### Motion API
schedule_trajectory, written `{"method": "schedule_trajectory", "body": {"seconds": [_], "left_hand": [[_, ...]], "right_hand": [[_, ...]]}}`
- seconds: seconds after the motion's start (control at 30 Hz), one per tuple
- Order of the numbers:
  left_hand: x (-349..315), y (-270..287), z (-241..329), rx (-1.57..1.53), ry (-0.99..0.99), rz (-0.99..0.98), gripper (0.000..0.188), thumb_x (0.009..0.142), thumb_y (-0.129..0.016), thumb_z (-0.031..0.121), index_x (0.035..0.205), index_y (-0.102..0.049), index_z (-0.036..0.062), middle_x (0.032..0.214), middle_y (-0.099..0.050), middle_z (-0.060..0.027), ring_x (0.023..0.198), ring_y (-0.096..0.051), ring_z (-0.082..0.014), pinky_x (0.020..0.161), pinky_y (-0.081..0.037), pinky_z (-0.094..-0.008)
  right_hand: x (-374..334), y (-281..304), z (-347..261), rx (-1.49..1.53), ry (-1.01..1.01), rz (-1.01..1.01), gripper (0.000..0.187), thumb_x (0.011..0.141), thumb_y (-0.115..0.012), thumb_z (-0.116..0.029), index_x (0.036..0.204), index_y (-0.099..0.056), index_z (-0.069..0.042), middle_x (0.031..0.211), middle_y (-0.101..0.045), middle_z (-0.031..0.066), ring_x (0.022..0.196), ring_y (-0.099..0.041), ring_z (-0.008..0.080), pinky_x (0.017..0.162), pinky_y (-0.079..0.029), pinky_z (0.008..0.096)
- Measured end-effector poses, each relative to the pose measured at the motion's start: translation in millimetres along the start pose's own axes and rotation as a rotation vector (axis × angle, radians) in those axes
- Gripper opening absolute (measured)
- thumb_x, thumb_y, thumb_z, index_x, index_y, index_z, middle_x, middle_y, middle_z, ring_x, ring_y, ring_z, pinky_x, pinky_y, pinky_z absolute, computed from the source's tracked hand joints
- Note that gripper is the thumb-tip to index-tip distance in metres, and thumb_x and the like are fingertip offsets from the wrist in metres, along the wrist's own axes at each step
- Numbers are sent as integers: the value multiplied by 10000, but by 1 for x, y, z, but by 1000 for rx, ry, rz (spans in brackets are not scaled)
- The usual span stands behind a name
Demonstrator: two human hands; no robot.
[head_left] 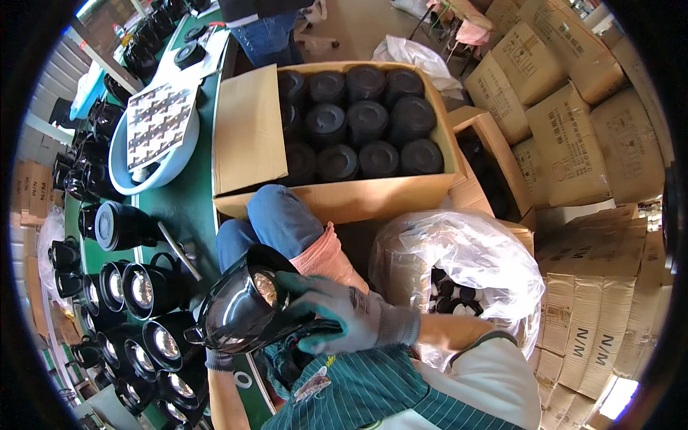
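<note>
Over my lap, a glossy black jug point(240, 308) lies tilted with its wide mouth toward my right hand, and shiny metal shows inside. My right hand point(344, 312), in a grey glove with teal-coated fingers, is closed on the jug's rim, some fingers at the mouth and others below. Underneath, my left hand point(218, 360) supports the jug. Only its grey glove cuff shows clearly; the jug hides the fingers. Several similar black jugs point(147, 287) with shiny metal insides stand on the green bench at my left.
An open carton point(344, 190) of round black parts stands ahead. Right of me, a plastic-lined box point(473, 251) holds small black and white pieces. A light-blue basin point(183, 161) with a patterned sheet sits on the bench point(204, 215). Stacked cartons point(566, 143) line the right; another person point(265, 36) stands beyond.
</note>
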State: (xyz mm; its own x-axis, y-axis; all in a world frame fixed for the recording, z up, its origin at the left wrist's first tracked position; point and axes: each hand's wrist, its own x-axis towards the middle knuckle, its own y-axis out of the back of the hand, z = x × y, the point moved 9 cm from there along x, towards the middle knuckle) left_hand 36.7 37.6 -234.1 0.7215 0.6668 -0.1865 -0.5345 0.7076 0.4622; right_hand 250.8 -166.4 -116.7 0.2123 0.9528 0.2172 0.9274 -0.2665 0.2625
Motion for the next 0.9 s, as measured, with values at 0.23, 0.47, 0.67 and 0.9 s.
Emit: {"method": "schedule_trajectory", "body": {"seconds": [0.23, 0.47, 0.67, 0.9], "left_hand": [[1, -8, -17, -35, 59, 7, 634, 955, -691, 152, 1530, -452, 33, 1490, -552, -147, 1337, -563, -329, 1154, -450, -441], [-7, -20, -28, -109, 80, 35, 634, 966, -682, 161, 1538, -440, 37, 1509, -535, -150, 1352, -551, -318, 1159, -446, -444], [-14, -14, -40, -138, 103, 39, 634, 975, -675, 169, 1545, -429, 41, 1524, -521, -151, 1366, -541, -309, 1163, -442, -446], [-11, -14, -64, -260, 131, -87, 634, 986, -666, 179, 1554, -417, 46, 1542, -504, -154, 1381, -529, -298, 1167, -437, -448]], "right_hand": [[69, 181, 241, -474, -522, 565, 588, 889, -767, -420, 1353, -621, -89, 1309, -676, 201, 1194, -660, 321, 999, -531, 458], [114, 166, 336, -1136, -1017, -137, 1446, 613, -848, -700, 1643, -127, 13, 1535, -442, 274, 1470, -368, 413, 1238, -143, 570], [130, 177, 239, -1312, -868, 26, 1355, 633, -853, -679, 1656, -181, -98, 1517, -459, 246, 1460, -376, 408, 1236, -168, 568], [116, 27, 10, 41, -2, -251, 1388, 534, -1017, -459, 1616, -260, -34, 1568, -406, 219, 1482, -385, 366, 1234, -325, 456]]}}
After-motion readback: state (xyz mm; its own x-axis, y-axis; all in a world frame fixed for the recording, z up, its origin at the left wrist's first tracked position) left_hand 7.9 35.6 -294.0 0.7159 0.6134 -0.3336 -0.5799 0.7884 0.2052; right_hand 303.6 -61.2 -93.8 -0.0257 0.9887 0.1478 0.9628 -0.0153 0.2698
